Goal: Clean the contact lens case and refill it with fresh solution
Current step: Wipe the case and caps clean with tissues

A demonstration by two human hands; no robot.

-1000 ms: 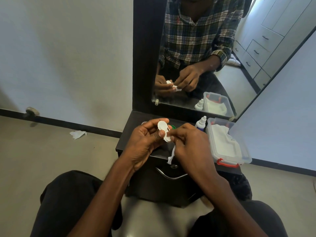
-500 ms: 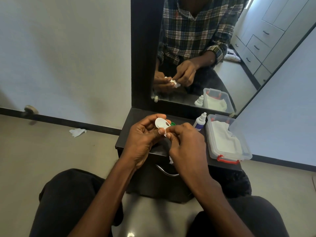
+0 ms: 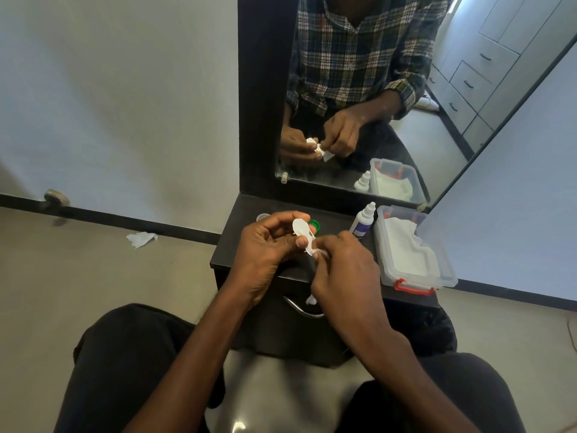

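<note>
My left hand (image 3: 268,248) grips a white contact lens case (image 3: 301,229), held up on edge above the dark cabinet top (image 3: 237,232). My right hand (image 3: 342,270) pinches a white tissue (image 3: 312,300) against the case's lower well; a scrap of the tissue hangs below the palm. A green cap (image 3: 314,226) lies on the cabinet just behind the case, and a clear cap (image 3: 263,217) lies further left. The solution bottle (image 3: 362,220), white with a blue label, stands upright to the right of my hands.
A clear plastic box (image 3: 412,251) with red latches holds white tissues at the cabinet's right end. A mirror (image 3: 374,89) stands behind the cabinet. A crumpled tissue (image 3: 141,239) lies on the floor at left. A metal drawer handle (image 3: 301,309) sits below my hands.
Both hands have shifted slightly up and back over the cabinet with the case. The right hand's fingers have kept working the tissue at the case's lower well.
</note>
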